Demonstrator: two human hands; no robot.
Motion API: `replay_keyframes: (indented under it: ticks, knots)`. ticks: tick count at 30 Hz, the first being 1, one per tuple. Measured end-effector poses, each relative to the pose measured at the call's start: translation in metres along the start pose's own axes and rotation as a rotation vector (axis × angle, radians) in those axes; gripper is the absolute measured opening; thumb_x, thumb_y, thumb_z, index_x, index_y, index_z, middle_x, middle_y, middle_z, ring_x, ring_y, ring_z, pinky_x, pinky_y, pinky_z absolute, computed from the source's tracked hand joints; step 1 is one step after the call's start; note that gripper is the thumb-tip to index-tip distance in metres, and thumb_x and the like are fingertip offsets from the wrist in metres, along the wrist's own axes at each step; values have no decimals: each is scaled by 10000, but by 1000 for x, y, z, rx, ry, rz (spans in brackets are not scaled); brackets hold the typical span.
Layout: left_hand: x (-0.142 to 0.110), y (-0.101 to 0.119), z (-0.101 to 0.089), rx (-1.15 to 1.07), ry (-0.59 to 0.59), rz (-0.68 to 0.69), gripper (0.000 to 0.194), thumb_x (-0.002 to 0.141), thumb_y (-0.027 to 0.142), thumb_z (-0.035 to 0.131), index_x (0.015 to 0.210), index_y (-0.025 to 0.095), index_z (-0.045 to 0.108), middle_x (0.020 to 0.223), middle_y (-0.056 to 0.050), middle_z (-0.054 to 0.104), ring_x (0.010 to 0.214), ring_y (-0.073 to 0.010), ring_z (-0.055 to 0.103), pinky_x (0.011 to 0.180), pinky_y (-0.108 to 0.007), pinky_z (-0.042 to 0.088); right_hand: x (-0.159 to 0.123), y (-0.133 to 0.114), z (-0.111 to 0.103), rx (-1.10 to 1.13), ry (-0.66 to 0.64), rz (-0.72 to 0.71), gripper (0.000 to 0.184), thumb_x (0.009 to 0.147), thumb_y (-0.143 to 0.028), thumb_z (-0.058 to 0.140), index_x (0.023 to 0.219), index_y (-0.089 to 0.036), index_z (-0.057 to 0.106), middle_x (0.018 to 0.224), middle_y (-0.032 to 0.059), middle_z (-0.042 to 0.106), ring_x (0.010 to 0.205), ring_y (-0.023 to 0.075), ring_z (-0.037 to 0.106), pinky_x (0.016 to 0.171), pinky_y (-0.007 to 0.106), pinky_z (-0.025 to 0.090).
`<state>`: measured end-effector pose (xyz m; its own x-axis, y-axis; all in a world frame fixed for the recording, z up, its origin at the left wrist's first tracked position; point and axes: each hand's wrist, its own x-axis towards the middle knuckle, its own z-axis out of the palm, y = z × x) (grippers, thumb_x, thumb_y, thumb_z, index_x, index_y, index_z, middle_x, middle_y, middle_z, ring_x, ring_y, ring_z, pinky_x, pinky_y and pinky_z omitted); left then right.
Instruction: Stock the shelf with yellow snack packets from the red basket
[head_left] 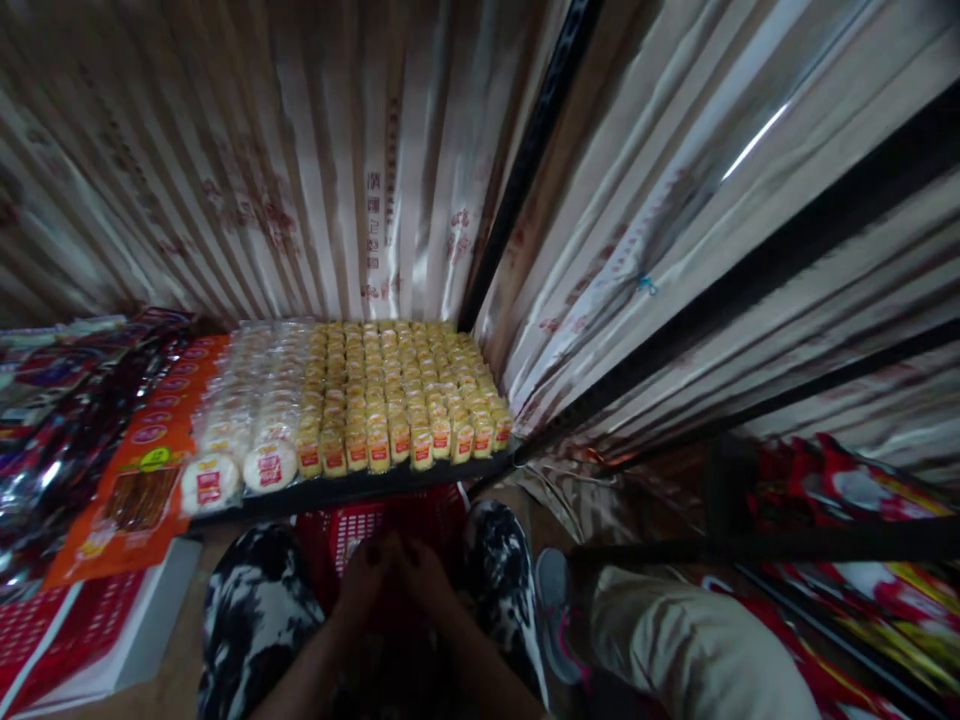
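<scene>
My left hand (pixel 367 568) and my right hand (pixel 421 572) are close together, low between my knees. Their fingers are drawn in and meet near the middle; dim light hides whatever is between them. Beneath and behind them is a red plastic basket (pixel 351 522) with a perforated wall. Just beyond it stands a low dark shelf (pixel 315 492). Rows of small yellow wrapped snack packs (pixel 397 400) fill its right part. To their left are two rows of white round wrapped snacks (pixel 271 464).
An orange snack bag (pixel 142 490) and dark shiny packets (pixel 67 440) lie at the left. Another red basket (pixel 90 640) sits below. A person's light trouser leg (pixel 690 630) is close at right, beside black rails (pixel 750 545) and red packets (pixel 862 480). Printed sheeting (pixel 337 180) covers the back.
</scene>
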<state>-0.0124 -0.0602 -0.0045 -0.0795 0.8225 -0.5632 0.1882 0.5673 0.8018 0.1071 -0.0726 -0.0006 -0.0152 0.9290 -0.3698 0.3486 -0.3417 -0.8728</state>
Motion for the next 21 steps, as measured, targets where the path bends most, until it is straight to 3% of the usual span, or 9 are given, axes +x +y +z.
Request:
replay_keyframes:
  ticks: [4,7,9,15,21]
  knots:
    - [-20,24,-6,28,78,269,261,696,300,557,925,179,589,943,-86,682,883,-225,634,837,-356,482,-12,-19,-5,-83,208,-205,295,822,-267,451,1049,-180,617,1043,99,662,974,222,614,882,347,459]
    - [-28,53,-15,115,169,449,295,741,318,509,992,177,575,959,-73,656,863,-202,616,824,-356,479,-15,-38,-8,-139,425,-399,343,819,-254,448,1129,-169,569,1103,120,618,1049,229,564,938,390,434]
    - [-30,76,-21,160,248,532,313,755,299,495,1028,163,565,962,-74,640,856,-187,605,831,-341,473,-15,-53,-13,-165,504,-506,367,820,-235,439,1164,-163,543,1128,127,586,1078,226,532,952,401,429]
    - [-19,129,-25,342,401,666,310,785,215,480,1077,146,558,927,-70,626,857,-184,592,830,-333,466,5,-85,-30,-225,520,-579,462,781,-99,385,1216,-176,522,1130,110,518,1069,197,511,957,363,440]
    - [-7,142,-8,496,446,716,325,812,194,466,1118,119,546,971,-97,601,894,-190,582,834,-320,467,29,-78,-39,-278,538,-620,549,739,-44,382,1258,-174,509,1102,107,509,1066,199,504,971,356,432]
